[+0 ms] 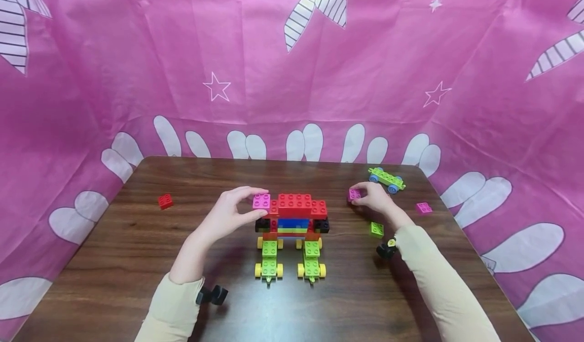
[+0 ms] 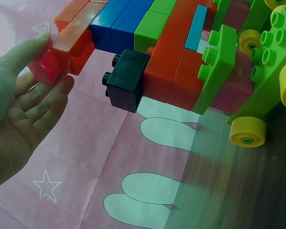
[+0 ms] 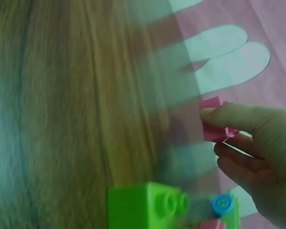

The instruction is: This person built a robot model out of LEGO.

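On the table, a structure of toy building bricks stands on two green wheeled bases with yellow wheels. My left hand pinches a pink brick between thumb and fingers, against the left end of the structure's red top. Below it, a black brick juts sideways. My right hand, to the right of the structure, pinches another pink brick by its sides. Whether that brick touches the table cannot be told.
A green wheeled base with blue wheels lies at the back right. Near it are a loose pink brick and a green brick. One red brick sits at the left. Pink cloth hangs around the table.
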A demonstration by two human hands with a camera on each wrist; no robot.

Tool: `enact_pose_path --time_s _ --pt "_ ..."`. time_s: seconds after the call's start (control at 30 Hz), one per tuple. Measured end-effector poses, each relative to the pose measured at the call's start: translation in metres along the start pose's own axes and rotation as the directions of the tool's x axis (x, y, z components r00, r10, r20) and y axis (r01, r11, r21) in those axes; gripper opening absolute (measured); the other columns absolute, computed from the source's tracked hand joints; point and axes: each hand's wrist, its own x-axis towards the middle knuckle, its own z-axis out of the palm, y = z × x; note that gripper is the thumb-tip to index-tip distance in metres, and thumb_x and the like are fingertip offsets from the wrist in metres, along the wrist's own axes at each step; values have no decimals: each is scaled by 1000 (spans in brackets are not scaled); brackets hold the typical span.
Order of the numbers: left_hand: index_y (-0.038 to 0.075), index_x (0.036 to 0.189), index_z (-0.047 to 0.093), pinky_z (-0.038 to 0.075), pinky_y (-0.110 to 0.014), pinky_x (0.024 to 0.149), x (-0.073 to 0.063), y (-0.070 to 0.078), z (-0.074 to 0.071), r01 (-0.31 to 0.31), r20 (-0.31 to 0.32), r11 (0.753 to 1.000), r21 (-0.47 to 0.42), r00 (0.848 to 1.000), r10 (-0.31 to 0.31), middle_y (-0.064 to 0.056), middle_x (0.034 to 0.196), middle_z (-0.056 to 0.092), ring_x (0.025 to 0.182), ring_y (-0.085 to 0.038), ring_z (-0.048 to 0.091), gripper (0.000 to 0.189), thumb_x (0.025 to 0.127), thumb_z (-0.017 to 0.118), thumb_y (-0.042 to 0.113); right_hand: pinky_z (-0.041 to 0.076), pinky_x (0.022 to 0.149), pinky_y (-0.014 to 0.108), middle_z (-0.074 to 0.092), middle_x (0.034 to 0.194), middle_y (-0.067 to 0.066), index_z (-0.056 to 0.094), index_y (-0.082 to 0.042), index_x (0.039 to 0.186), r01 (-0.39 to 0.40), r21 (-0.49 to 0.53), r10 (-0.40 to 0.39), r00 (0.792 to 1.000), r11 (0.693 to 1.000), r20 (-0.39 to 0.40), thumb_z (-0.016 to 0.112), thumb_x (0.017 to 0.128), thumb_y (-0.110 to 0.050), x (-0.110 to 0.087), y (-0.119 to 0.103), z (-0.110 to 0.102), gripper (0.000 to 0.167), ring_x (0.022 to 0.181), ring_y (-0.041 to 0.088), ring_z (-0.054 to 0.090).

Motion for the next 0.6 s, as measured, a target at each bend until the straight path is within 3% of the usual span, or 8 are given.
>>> enact_pose_path --time_s 0.3,0.6 --pt "8 124 66 55 -45 92 0 -2 1 -25 -12 1000 11 1000 25 -8 121 69 110 -24 64 44 84 78 20 50 93 50 67 112 21 65 0 121 82 58 -73 986 995 -152 77 81 -14 4 -44 -6 44 104 34 63" --pt "10 132 61 54 -45 93 0 1 -1 -18 -11 1000 21 1000 19 -8 128 66 115 -26 63 54 82 80 20 50 95 49 67 117 18 66 -4 121 171 122 -143 967 978 -209 77 81 -14 7 -100 -13 43 107 33 62"
